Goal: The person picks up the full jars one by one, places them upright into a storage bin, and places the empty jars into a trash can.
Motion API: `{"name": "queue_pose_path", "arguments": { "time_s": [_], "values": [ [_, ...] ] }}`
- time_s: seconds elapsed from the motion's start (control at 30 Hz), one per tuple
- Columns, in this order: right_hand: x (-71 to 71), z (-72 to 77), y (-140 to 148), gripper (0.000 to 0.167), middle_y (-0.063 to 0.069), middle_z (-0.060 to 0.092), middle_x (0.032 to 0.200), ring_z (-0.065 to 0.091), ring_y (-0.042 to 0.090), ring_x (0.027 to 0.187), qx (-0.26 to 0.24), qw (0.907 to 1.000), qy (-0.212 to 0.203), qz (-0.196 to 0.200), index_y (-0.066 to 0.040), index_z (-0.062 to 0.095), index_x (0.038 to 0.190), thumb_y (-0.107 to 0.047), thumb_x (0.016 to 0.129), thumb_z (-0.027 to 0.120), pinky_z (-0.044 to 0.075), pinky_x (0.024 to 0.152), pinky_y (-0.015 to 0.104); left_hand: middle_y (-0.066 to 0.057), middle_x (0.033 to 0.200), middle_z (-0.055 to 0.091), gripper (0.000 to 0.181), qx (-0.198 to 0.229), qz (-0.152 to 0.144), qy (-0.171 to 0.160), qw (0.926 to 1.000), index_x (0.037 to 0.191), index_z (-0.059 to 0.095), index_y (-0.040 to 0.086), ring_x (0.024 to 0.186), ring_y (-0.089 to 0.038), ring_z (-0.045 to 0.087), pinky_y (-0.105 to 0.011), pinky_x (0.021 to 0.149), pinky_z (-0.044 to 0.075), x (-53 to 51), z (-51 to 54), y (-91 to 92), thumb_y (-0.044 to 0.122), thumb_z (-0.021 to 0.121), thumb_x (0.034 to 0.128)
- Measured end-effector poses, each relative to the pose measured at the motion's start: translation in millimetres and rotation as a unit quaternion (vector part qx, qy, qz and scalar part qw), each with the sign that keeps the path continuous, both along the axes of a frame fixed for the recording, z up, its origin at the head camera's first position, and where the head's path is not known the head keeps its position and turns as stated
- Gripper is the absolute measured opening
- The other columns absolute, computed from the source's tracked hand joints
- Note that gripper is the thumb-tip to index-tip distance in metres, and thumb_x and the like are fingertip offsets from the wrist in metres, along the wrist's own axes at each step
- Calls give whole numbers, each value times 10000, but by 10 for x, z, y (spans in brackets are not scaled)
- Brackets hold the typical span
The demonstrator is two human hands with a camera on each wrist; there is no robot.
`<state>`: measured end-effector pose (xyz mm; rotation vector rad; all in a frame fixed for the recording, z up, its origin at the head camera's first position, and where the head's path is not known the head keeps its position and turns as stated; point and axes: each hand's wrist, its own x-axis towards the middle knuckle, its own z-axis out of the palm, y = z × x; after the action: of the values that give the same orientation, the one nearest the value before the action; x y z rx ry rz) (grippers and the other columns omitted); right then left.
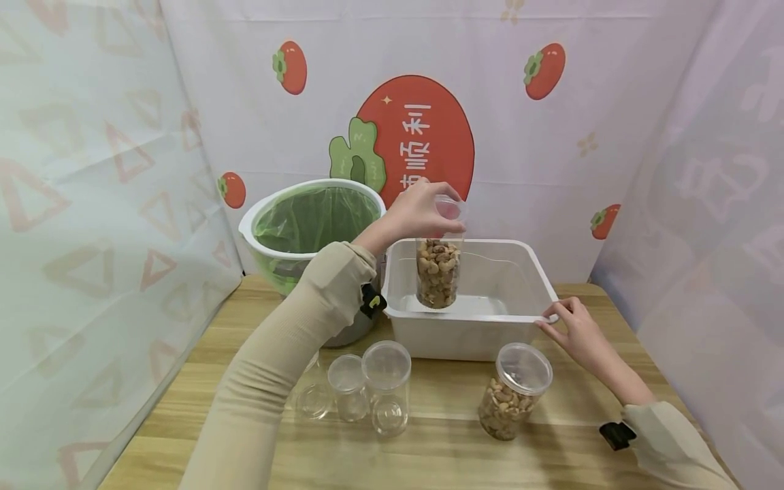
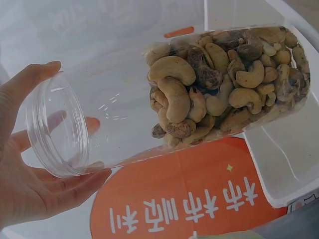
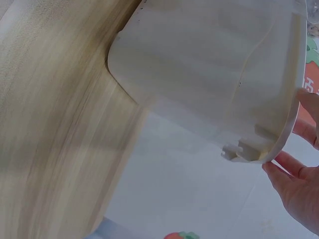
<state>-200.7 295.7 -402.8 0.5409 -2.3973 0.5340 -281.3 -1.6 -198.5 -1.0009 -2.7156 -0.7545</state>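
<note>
By its lidded top, my left hand (image 1: 419,209) grips a tall clear jar (image 1: 437,275) partly filled with cashews. The jar is upright and raised over the white plastic tub (image 1: 459,338). In the left wrist view the thumb and fingers curl round the clear lid (image 2: 57,127), and the cashews (image 2: 219,84) lie at the jar's far end. My right hand (image 1: 578,333) pinches the tub's rim at its front right corner. The right wrist view shows that thumb and fingers on the rim, beside the tub's outer wall (image 3: 194,69).
Another lidded jar of cashews (image 1: 507,405) stands in front of the tub. Clear jars with no visible contents, including a tall one (image 1: 388,395) and a short one (image 1: 350,391), stand left of it. A bin (image 1: 246,228) with a green liner is behind my left arm.
</note>
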Motion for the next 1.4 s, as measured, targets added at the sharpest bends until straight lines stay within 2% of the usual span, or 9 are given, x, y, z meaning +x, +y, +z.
{"name": "queue_pose_path", "arguments": {
  "time_s": [0.17, 0.3, 0.43, 0.77, 0.97, 1.07, 1.2, 1.3, 1.4],
  "values": [
    [2, -3, -4, 234, 157, 448, 833, 440, 257, 704, -2, 10000, -62, 4, -53, 549, 772, -7, 646, 741, 362, 560, 390, 15, 1040, 569, 428, -92, 215, -138, 9996, 1051, 613, 185, 1037, -156, 444, -322, 790, 393, -114, -100, 2, 377, 726, 686],
    [-1, -9, 1, 219, 153, 447, 834, 437, 251, 701, 31, 10000, -65, 6, -57, 545, 771, -29, 666, 736, 360, 558, 384, 9, 1062, 562, 440, -205, 269, -233, 9992, 1048, 613, 187, 1045, -158, 451, -328, 797, 396, -208, -253, -7, 383, 733, 673],
    [-10, -13, 4, 213, 152, 447, 832, 432, 242, 697, 63, 10000, -30, 32, -56, 542, 771, -42, 676, 732, 357, 553, 375, -5, 1065, 558, 457, -342, 178, -346, 9987, 1067, 609, 174, 998, -154, 459, -321, 782, 399, -277, -422, -33, 373, 737, 676],
    [3, -3, -4, 201, 155, 441, 848, 430, 252, 706, 68, 9998, -202, -30, -62, 533, 779, -52, 701, 719, 357, 558, 380, -47, 1163, 507, 510, -875, 216, -692, 9935, 1122, 574, 201, 1053, -192, 466, -376, 806, 408, -344, -730, -75, 382, 732, 673],
    [4, 2, -4, 203, 154, 440, 850, 441, 269, 729, 68, 9998, -197, -7, -60, 527, 780, -50, 705, 716, 363, 569, 394, -72, 1159, 482, 512, -998, 210, -938, 9904, 1142, 560, 196, 977, -207, 487, -380, 789, 421, -359, -868, -109, 361, 729, 688],
    [3, 8, -3, 209, 156, 439, 848, 442, 272, 732, 71, 9999, -158, -1, -57, 525, 781, -44, 700, 717, 363, 571, 397, -63, 1140, 488, 516, -1135, 204, -858, 9896, 1142, 561, 202, 960, -199, 483, -362, 791, 420, -372, -943, -121, 371, 730, 685],
    [10, 12, -5, 205, 159, 439, 852, 445, 281, 734, 71, 9997, -210, -33, -58, 522, 783, -54, 709, 713, 366, 573, 405, -51, 1196, 504, 509, -1305, 194, -685, 9889, 1132, 562, 203, 1111, -223, 437, -399, 904, 355, -393, -1044, -137, 367, 735, 683],
    [16, 12, -7, 201, 163, 438, 857, 445, 287, 734, 83, 9996, -270, -51, -59, 522, 787, -64, 717, 710, 369, 572, 409, -51, 1210, 503, 500, -1319, 204, -753, 9882, 1126, 559, 201, 1149, -229, 408, -447, 934, 315, -393, -1103, -150, 348, 740, 684],
    [20, 14, -7, 199, 160, 438, 859, 444, 284, 734, 93, 9995, -298, -58, -61, 521, 790, -71, 722, 708, 370, 571, 408, -57, 1190, 507, 501, -1328, 220, -822, 9875, 1126, 557, 200, 1116, -215, 420, -462, 931, 302, -390, -1147, -158, 345, 741, 683]
  ]
}}
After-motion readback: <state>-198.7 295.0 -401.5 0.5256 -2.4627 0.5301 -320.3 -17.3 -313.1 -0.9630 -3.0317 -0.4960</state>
